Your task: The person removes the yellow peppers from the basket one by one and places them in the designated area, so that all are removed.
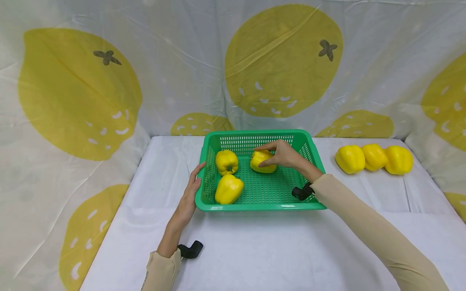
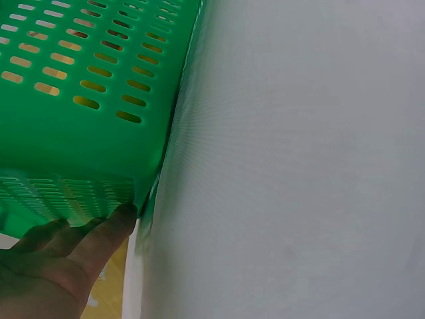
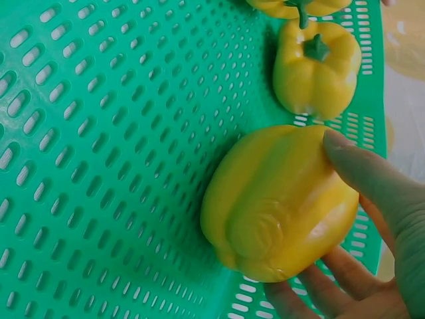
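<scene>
My right hand (image 1: pixel 282 154) grips a yellow bell pepper (image 3: pixel 279 206) inside the green basket (image 1: pixel 255 207), thumb on one side and fingers on the other. Two more yellow peppers sit at the basket's left: one at the back (image 1: pixel 227 161) and one at the front (image 1: pixel 228 189). On the basket's left outer side rests my left hand (image 1: pixel 189 196), its fingers nearly straight against the slotted wall. The left wrist view shows those fingertips (image 2: pixel 123 216) at the basket's lower edge.
A row of three yellow peppers (image 1: pixel 373 157) lies on the white cloth right of the basket. Behind the table hangs a pale curtain (image 1: pixel 189 60) printed with large lemons. Black wrist cameras (image 1: pixel 191 249) sit on both wrists.
</scene>
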A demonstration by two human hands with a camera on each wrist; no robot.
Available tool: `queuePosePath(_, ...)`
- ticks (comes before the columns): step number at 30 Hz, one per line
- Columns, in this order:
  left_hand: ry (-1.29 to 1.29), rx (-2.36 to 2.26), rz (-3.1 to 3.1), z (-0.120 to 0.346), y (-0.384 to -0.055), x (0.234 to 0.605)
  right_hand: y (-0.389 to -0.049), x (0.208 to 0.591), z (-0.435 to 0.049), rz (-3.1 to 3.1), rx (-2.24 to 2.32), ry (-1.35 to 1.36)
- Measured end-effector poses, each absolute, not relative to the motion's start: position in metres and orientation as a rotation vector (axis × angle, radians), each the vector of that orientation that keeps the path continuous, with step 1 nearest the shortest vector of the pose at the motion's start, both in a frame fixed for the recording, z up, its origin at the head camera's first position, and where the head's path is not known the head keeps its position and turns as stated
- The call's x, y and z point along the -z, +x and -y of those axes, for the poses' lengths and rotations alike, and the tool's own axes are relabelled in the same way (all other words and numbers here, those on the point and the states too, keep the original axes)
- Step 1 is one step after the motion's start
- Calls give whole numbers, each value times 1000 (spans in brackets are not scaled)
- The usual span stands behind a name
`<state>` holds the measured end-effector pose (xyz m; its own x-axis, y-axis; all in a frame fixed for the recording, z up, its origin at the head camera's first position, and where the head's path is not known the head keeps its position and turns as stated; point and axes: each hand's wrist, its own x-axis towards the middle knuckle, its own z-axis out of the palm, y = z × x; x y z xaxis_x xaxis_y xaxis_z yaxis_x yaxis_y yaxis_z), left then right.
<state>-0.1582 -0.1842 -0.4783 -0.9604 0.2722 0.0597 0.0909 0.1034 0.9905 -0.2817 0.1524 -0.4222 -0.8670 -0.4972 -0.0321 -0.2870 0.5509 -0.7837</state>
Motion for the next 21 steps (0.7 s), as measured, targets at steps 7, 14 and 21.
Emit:
queuePosePath(7, 372, -1987, -2231, 183, -158, 478, -282, 422, -153, -2532, 1199, -656)
queuePosePath(14, 360, -1978, -2238, 183, -158, 478, -283, 423, -155, -2502, 1217, -663)
queuePosePath(21, 359, -1977, -2244, 182, -157, 477, -282, 415, -155, -2456, 1311, -612)
